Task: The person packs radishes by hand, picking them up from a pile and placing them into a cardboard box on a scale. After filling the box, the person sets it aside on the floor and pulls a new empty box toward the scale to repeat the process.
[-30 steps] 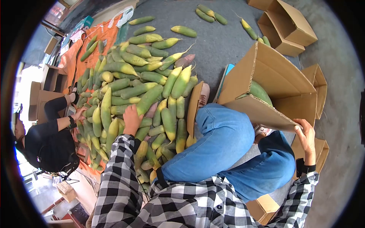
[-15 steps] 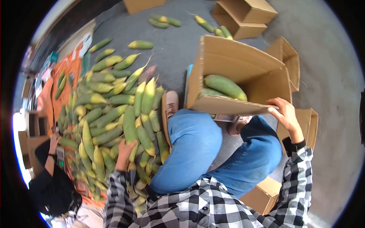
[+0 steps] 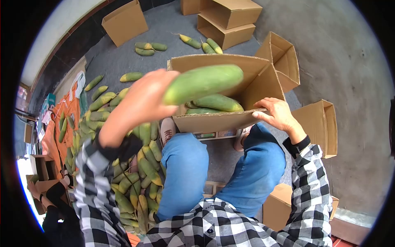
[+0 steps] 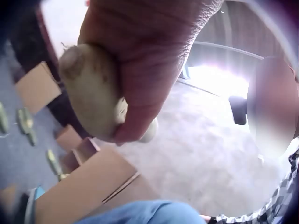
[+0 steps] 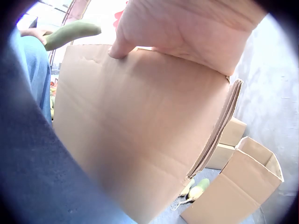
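A long green radish [image 3: 205,82], pale at one end, is held in my left hand [image 3: 142,99] above the open cardboard box [image 3: 222,122]. In the left wrist view the thumb and fingers wrap round the radish [image 4: 91,98]. Several green radishes [image 3: 218,103] lie inside the box near its front wall. My right hand [image 3: 279,115] grips the front rim at the right corner, and the right wrist view shows its thumb on the outer face of the box wall [image 5: 140,112]. To the left of my knees spreads a large pile of green radishes [image 3: 150,168].
Open cardboard boxes [image 3: 319,127] stand along the right, with stacked boxes [image 3: 226,35] farther back. Loose radishes [image 3: 144,51] lie on the grey floor behind the box. At far left, another person's arm [image 3: 53,193] is near the pile, by an orange sheet [image 3: 51,152].
My left hand has lifted a radish off the pile and carried it right, over the box. The head view has turned rightward. My right hand stays on the box rim.
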### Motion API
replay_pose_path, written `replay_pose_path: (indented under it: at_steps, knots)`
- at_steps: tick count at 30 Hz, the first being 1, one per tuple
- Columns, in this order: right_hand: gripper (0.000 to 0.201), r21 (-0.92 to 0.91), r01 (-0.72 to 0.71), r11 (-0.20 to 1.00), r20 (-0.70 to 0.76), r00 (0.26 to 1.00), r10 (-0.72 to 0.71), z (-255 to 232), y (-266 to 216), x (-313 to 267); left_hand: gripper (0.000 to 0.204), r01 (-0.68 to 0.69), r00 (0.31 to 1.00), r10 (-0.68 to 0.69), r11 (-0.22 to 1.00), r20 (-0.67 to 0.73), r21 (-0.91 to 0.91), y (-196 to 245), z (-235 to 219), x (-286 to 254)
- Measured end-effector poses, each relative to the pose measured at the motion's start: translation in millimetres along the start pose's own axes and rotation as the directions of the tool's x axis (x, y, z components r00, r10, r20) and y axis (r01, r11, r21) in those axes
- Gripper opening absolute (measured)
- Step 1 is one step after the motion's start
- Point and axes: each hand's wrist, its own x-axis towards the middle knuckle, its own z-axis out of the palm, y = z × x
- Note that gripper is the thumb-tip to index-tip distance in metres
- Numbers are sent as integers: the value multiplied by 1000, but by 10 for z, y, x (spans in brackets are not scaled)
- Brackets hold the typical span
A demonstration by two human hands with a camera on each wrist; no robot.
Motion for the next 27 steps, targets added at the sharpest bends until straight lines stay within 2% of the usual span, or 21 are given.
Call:
replay_pose_path:
  at_steps: [2, 3, 4, 5, 7, 8, 9, 10, 11, 12, 15, 16, 17, 19, 21, 23, 26, 27]
  knots:
    - [51, 0, 4, 1000, 2, 1000, -4, -12, -8, -2, 46, -83, 973, 87, 996, 214, -25, -40, 292, 490]
    - [51, 6, 7, 1000, 7, 1000, -7, -8, -10, -1, 43, -124, 954, 125, 992, 273, -21, -76, 498, 664]
    - [51, 9, 16, 1000, 2, 1000, -16, -12, -11, -5, 53, -63, 886, 56, 998, 461, 0, 20, 562, 799]
    - [51, 16, 11, 1000, 2, 1000, -11, 0, -2, -16, 53, -65, 882, 58, 998, 468, -1, -11, 657, 797]
    - [49, 12, 28, 1000, -19, 999, -28, 25, 25, -28, 67, -147, 953, 200, 962, 227, -229, -138, 857, 727]
    - [49, 18, 26, 1000, -17, 1000, -25, 34, 31, -46, 70, -106, 950, 161, 972, 267, -210, -120, 663, 646]
    - [48, 37, 27, 999, -21, 999, -26, 39, 28, -61, 64, -91, 982, 124, 971, 142, -219, -136, 521, 482]
    - [47, 56, 40, 998, -24, 999, -39, 33, 17, -48, 57, -37, 997, 52, 967, 51, -253, -162, 332, 304]
    - [45, 18, 8, 1000, 47, 999, -9, -10, 3, -72, 49, -7, 999, -6, 966, -49, -259, -294, 209, 107]
    - [45, 43, 33, 999, 10, 999, -34, 1, -17, -72, 44, 124, 983, -160, 942, -92, -311, -384, 104, -121]
    - [43, 47, 66, 997, -31, 997, -65, 7, -77, -21, 38, 405, 872, -478, 826, -108, -393, -875, 81, -935]
    - [42, 55, 18, 998, 13, 1000, -19, -9, -89, -23, 39, 469, 842, -528, 815, -105, -340, -1102, 232, -1282]
    - [42, 54, 36, 998, 16, 999, -37, -18, -104, -29, 40, 526, 813, -573, 799, -105, -291, -1311, 454, -1612]
    - [41, 74, -3, 997, 39, 999, 0, -30, -120, -17, 42, 708, 695, -718, 675, 37, -208, -1494, 853, -2116]
    - [41, 76, 15, 997, 44, 999, -19, -54, -134, 22, 45, 823, 567, -799, 559, 201, -100, -1702, 1318, -2471]
    - [40, 79, -23, 997, 71, 997, 18, -56, -138, 25, 45, 836, 545, -819, 515, 178, -189, -1800, 1872, -2723]
    - [40, 101, -31, 994, 94, 995, 22, -57, -152, 35, 44, 831, 546, -829, 518, 122, -201, -1991, 2530, -2687]
    - [40, 116, -44, 992, 101, 994, 32, -58, -170, 47, 45, 840, 538, -840, 527, 70, -130, -2043, 2681, -2593]
